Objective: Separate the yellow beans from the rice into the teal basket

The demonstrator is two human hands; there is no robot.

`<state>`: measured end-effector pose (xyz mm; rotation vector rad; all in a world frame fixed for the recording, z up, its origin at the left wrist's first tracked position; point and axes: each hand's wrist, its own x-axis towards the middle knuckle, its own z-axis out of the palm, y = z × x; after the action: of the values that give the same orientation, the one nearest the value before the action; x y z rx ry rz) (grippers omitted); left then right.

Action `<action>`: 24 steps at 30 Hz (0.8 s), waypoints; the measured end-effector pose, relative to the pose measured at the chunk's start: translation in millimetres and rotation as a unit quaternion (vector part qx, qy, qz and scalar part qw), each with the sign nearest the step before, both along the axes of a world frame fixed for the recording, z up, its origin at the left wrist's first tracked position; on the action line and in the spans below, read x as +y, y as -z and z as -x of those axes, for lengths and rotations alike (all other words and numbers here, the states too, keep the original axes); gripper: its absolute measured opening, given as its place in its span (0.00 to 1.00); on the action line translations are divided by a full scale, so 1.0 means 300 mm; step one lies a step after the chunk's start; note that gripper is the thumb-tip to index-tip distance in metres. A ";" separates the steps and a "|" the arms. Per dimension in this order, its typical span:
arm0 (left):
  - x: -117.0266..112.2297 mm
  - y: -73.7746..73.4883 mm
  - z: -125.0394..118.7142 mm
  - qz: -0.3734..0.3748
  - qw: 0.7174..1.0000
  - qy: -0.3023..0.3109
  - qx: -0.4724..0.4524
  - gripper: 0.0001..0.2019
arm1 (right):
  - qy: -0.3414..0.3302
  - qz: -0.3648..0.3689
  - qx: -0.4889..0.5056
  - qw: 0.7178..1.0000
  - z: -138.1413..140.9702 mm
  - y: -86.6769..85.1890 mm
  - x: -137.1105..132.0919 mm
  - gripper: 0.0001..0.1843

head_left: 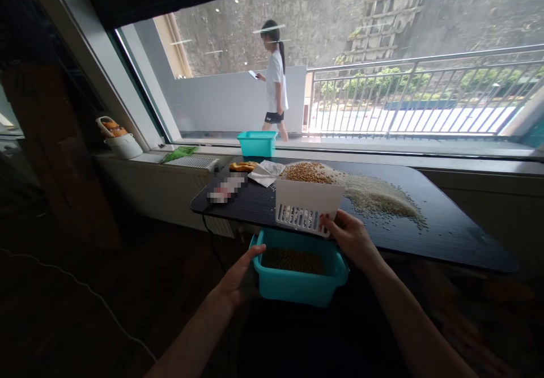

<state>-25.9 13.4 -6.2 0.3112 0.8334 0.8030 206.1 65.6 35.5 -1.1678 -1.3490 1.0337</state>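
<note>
My left hand [241, 276] grips the left side of a turquoise plastic bin [297, 287], its thumb over the rim. Small brown grains or beans [293, 260] cover the bin's floor. Between the thumb and fingers of my right hand [351, 236] is a white slotted plastic scoop [309, 199], tilted up above the bin's far rim at the table's near edge. Behind the scoop, a heap of tan beans [308, 172] lies on the dark table [459, 230]. It runs into a spread pile of pale, rice-like grains [382, 196] on the right.
A second turquoise bin [257, 144] stands by the window. White paper [266, 173], an orange-yellow cloth-like item [243, 166] and a blurred packet [228, 188] lie at the table's left. A white pot [126, 145] sits on the ledge beside a radiator. Outside the glass a person [276, 77] holds a phone.
</note>
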 end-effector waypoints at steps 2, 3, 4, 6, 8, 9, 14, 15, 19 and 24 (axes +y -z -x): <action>0.000 0.006 0.005 0.000 1.000 -0.004 0.004 0.29 | -0.013 0.010 -0.002 1.000 -0.002 -0.001 -0.006 0.16; 0.000 0.009 0.007 -0.001 1.000 -0.008 0.006 0.29 | -0.013 0.013 -0.002 1.000 -0.009 0.001 -0.012 0.17; 0.000 0.012 0.009 -0.002 1.000 -0.012 0.008 0.28 | -0.008 0.014 -0.002 1.000 -0.018 0.004 -0.020 0.18; -0.002 0.016 0.009 -0.003 1.000 -0.016 0.011 0.28 | 0.023 0.008 0.000 1.000 -0.041 0.016 -0.040 0.20; -0.004 0.014 0.004 -0.003 1.000 -0.015 0.014 0.28 | 0.059 0.000 -0.004 0.998 -0.059 0.032 -0.061 0.20; -0.005 0.012 0.000 -0.003 1.000 -0.013 0.015 0.28 | 0.073 -0.001 -0.004 0.997 -0.064 0.041 -0.072 0.20; -0.010 -0.008 -0.022 0.005 1.000 0.000 0.006 0.27 | 0.101 0.000 -0.006 0.995 -0.075 0.086 -0.108 0.18; -0.011 -0.010 -0.024 0.007 1.000 0.001 0.005 0.27 | 0.111 -0.003 -0.012 0.994 -0.081 0.091 -0.113 0.18; -0.009 -0.012 -0.029 0.009 1.000 0.001 0.012 0.27 | 0.175 -0.009 -0.034 0.984 -0.119 0.092 -0.121 0.19; -0.008 -0.017 -0.031 0.005 1.000 0.001 -0.002 0.26 | 0.175 -0.018 -0.044 0.983 -0.109 0.065 -0.086 0.17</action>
<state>-16.5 11.1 -1.0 0.3018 0.8334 0.7972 239.0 39.8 16.0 -1.3773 -1.1701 0.7084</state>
